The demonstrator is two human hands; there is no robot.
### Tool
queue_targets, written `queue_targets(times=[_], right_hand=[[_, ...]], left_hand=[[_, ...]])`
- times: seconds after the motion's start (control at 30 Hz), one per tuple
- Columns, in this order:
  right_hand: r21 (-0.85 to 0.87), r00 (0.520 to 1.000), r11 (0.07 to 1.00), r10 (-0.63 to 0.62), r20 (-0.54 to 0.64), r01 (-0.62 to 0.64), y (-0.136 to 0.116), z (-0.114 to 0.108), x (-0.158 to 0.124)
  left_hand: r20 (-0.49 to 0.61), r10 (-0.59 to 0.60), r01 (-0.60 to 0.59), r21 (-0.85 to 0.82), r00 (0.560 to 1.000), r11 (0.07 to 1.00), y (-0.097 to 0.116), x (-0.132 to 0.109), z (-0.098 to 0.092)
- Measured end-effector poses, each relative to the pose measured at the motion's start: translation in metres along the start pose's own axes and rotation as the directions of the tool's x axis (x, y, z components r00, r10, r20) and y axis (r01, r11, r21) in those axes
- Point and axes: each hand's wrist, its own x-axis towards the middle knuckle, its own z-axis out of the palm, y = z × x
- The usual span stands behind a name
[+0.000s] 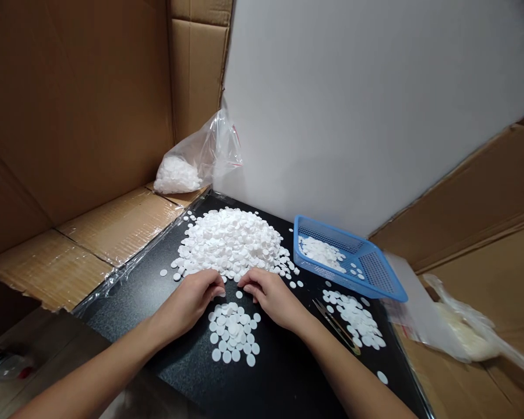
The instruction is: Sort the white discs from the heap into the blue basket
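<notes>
A large heap of small white discs (233, 235) lies on the black tabletop (170, 355), just beyond both hands. At the heap's near edge, my left hand (203, 289) has its fingers curled, thumb and fingertips together; something pale shows at the tips, but I cannot tell whether it is a disc. Opposite it, my right hand (264, 291) is also closed, fingers bent toward the thumb, and any held piece is hidden. One loose disc (239, 294) rests between the hands. Nearer to me, below them, is a smaller spread of white discs (233, 330).
A blue plastic basket (353, 285) with white discs stands at right. Beside it lie tweezers (338, 329) and another group of discs (356, 317). Clear bags sit at back left (179, 173) and far right (467, 331). Cardboard (91, 105) and a grey-white wall (353, 105) border the table.
</notes>
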Motion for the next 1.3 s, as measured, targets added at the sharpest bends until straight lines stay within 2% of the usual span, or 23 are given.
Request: queue_targets(times=[0.2, 0.37, 0.5, 0.63, 0.77, 0.87, 1.0, 1.07, 1.2, 1.3], right_hand=[[0.037, 1.0, 0.999, 0.023, 0.002, -0.023, -0.005, 0.003, 0.0], [0.154, 0.998, 0.986, 0.055, 0.009, -0.056, -0.009, 0.006, -0.002], [0.313, 0.995, 0.945, 0.084, 0.046, -0.094, -0.011, 0.009, -0.002], [0.577, 0.988, 0.802, 0.116, 0.106, -0.156, -0.014, 0.01, -0.002], [0.633, 0.981, 0.75, 0.136, 0.137, -0.192, -0.015, 0.008, -0.002], [0.611, 0.979, 0.765, 0.134, 0.157, -0.202, -0.014, 0.005, -0.004], [0.355, 0.972, 0.921, 0.082, 0.219, -0.158, -0.012, 0.0, -0.007], [0.22, 0.985, 0.969, 0.076, 0.155, -0.109, -0.011, 0.0, -0.007], [0.066, 0.994, 0.996, 0.061, -0.086, -0.055, -0.008, 0.005, 0.0], [-0.02, 0.987, 0.999, 0.025, -0.159, -0.028, -0.004, 0.012, 0.007]], left_hand=[[0.175, -0.154, 0.208, -0.354, 0.972, 0.912, 0.003, 0.0, 0.002], [0.196, -0.215, 0.287, -0.509, 0.957, 0.811, -0.001, 0.002, -0.002], [0.201, -0.257, 0.326, -0.563, 0.945, 0.759, -0.001, 0.001, -0.003], [0.219, -0.283, 0.358, -0.557, 0.934, 0.749, 0.001, 0.0, -0.004], [0.228, -0.289, 0.367, -0.519, 0.93, 0.772, 0.001, 0.001, -0.006], [0.217, -0.272, 0.344, -0.475, 0.938, 0.81, 0.002, 0.001, -0.007], [0.232, -0.22, 0.293, -0.36, 0.948, 0.885, 0.002, 0.0, -0.004], [0.227, -0.195, 0.257, -0.287, 0.954, 0.923, 0.002, -0.001, -0.001], [0.147, -0.149, 0.168, -0.126, 0.978, 0.978, 0.001, -0.001, 0.001], [0.045, -0.082, 0.081, 0.04, 0.996, 0.996, 0.0, 0.002, -0.005]])
